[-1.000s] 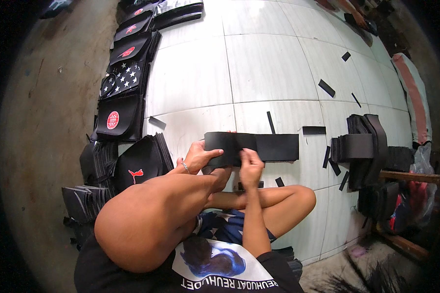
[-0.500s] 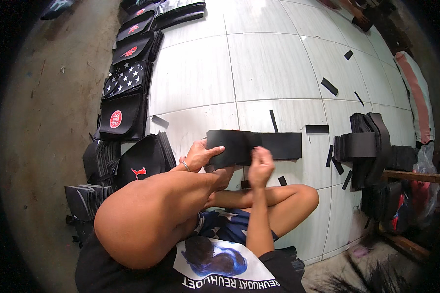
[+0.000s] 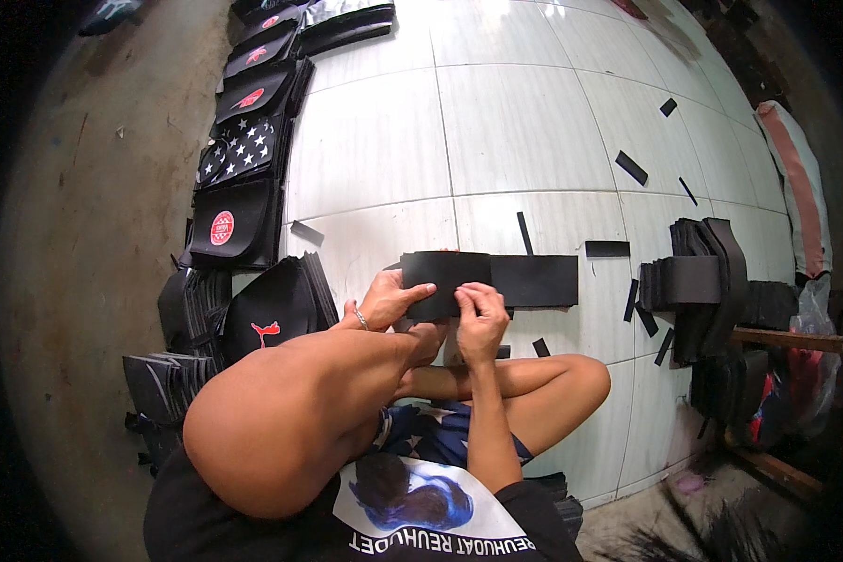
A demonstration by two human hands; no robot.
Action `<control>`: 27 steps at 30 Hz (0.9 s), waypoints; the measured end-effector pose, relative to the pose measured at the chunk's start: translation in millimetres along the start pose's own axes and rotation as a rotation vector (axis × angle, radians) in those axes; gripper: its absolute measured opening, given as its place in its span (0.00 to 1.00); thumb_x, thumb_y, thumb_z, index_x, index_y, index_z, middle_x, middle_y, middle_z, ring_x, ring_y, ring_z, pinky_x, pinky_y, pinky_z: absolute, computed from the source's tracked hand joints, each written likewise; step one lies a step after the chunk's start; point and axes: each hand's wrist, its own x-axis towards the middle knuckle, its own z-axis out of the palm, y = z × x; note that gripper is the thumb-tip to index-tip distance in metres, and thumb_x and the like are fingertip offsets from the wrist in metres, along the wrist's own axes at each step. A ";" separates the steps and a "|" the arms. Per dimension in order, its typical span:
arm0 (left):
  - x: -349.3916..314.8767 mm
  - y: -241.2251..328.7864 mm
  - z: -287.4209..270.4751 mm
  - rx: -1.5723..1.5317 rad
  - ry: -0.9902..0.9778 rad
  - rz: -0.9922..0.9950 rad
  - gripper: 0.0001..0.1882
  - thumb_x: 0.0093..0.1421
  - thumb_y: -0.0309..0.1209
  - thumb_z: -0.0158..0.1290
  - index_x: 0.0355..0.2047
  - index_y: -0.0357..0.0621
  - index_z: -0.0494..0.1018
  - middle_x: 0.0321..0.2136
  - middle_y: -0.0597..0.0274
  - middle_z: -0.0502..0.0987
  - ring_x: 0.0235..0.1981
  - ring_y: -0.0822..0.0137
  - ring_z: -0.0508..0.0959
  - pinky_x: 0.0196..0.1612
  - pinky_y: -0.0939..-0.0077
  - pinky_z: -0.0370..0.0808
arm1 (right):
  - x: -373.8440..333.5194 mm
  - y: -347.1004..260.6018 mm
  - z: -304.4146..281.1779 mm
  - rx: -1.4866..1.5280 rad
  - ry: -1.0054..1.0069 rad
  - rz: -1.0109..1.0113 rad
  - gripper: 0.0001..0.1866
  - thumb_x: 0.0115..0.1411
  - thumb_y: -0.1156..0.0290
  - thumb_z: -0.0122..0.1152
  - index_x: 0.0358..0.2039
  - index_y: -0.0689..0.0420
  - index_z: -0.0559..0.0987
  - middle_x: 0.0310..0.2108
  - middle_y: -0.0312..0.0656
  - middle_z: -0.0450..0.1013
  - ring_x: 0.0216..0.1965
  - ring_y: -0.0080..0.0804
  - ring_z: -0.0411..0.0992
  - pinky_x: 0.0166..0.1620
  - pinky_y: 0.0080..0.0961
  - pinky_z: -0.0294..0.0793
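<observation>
A black rectangular panel (image 3: 440, 272), flat and flexible-looking, is held above the tiles in front of my raised knee. My left hand (image 3: 391, 300), with a bracelet at the wrist, grips its left end, the thumb on top and the other fingers underneath. Over the lower right part of the panel, the fingertips of my right hand (image 3: 480, 314) are pinched together against its face. What they pinch, if anything, is too small to make out. A second black rectangle (image 3: 539, 281) extends to the right, partly covered by the held panel.
Thin black strips (image 3: 631, 168) lie scattered over the white tiled floor (image 3: 525, 122). Stacks of printed black flaps (image 3: 239, 225) line the left side. At the right stand piled black pieces (image 3: 702, 281) beside a wooden bar (image 3: 791, 339). A pink-and-white sack (image 3: 796, 178) lies beyond.
My right hand has moved left across the panel, its fingertips now on the panel's face. The panel has shifted slightly right, while my left hand keeps its grip.
</observation>
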 end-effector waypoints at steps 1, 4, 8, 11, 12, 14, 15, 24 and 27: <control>-1.0 0.1 -1.1 0.022 0.016 -0.014 0.15 0.56 0.25 0.61 0.42 0.33 0.75 0.36 0.60 0.79 0.33 0.73 0.77 0.36 0.77 0.76 | 3.0 -0.7 -6.0 -0.012 -0.030 0.031 0.09 0.52 0.71 0.66 0.33 0.60 0.82 0.38 0.43 0.75 0.41 0.41 0.71 0.46 0.34 0.71; -0.1 0.6 -2.1 0.118 0.045 -0.048 0.15 0.56 0.27 0.61 0.41 0.33 0.75 0.35 0.59 0.79 0.32 0.72 0.77 0.35 0.77 0.76 | -0.3 -6.4 -6.4 -0.074 -0.220 -0.060 0.24 0.47 0.63 0.71 0.44 0.60 0.79 0.46 0.45 0.71 0.47 0.42 0.67 0.52 0.35 0.66; 8.7 -4.7 -2.3 0.164 -0.006 -0.034 0.15 0.55 0.27 0.62 0.41 0.33 0.75 0.34 0.59 0.79 0.32 0.72 0.77 0.35 0.77 0.76 | -7.6 10.8 7.0 0.014 -0.114 -0.029 0.11 0.53 0.70 0.66 0.36 0.60 0.82 0.39 0.44 0.75 0.41 0.40 0.71 0.47 0.33 0.71; 4.6 -5.4 2.2 0.055 -0.070 -0.052 0.15 0.56 0.27 0.61 0.42 0.33 0.74 0.35 0.59 0.79 0.34 0.72 0.77 0.36 0.76 0.75 | -6.0 24.5 1.8 0.062 -0.024 -0.015 0.06 0.57 0.76 0.60 0.33 0.63 0.81 0.34 0.43 0.77 0.37 0.36 0.74 0.43 0.28 0.73; -7.8 8.9 -0.7 0.021 -0.050 -0.046 0.15 0.56 0.27 0.60 0.42 0.33 0.74 0.36 0.59 0.79 0.34 0.71 0.77 0.37 0.76 0.75 | -3.0 25.0 -2.6 0.120 -0.037 0.061 0.07 0.59 0.76 0.58 0.36 0.64 0.80 0.35 0.43 0.77 0.38 0.34 0.74 0.44 0.28 0.72; -12.3 20.8 3.0 0.021 -0.021 -0.083 0.16 0.56 0.27 0.60 0.43 0.33 0.74 0.37 0.59 0.78 0.35 0.71 0.77 0.37 0.77 0.75 | 7.2 47.7 -23.1 0.081 0.248 0.234 0.09 0.61 0.74 0.56 0.40 0.66 0.77 0.36 0.43 0.75 0.38 0.30 0.72 0.45 0.27 0.71; -15.8 23.4 2.4 0.021 0.003 -0.100 0.16 0.56 0.27 0.60 0.44 0.33 0.74 0.37 0.58 0.78 0.36 0.71 0.77 0.38 0.77 0.75 | 11.7 53.0 -29.5 0.012 0.530 0.321 0.10 0.62 0.74 0.55 0.42 0.66 0.75 0.37 0.43 0.74 0.38 0.29 0.70 0.44 0.27 0.71; -4.4 10.8 9.8 0.193 -0.006 0.010 0.15 0.54 0.26 0.62 0.41 0.34 0.76 0.36 0.62 0.79 0.35 0.74 0.76 0.39 0.77 0.75 | -15.7 4.9 7.8 -0.052 -0.116 -0.137 0.14 0.53 0.70 0.66 0.39 0.63 0.79 0.39 0.46 0.73 0.41 0.45 0.70 0.45 0.36 0.70; -5.2 8.9 1.0 0.094 -0.025 0.001 0.15 0.54 0.26 0.63 0.41 0.34 0.76 0.34 0.63 0.79 0.35 0.74 0.76 0.39 0.77 0.75 | -9.8 1.9 10.6 -0.003 -0.070 -0.089 0.07 0.56 0.74 0.60 0.34 0.63 0.81 0.36 0.45 0.75 0.38 0.43 0.71 0.43 0.34 0.72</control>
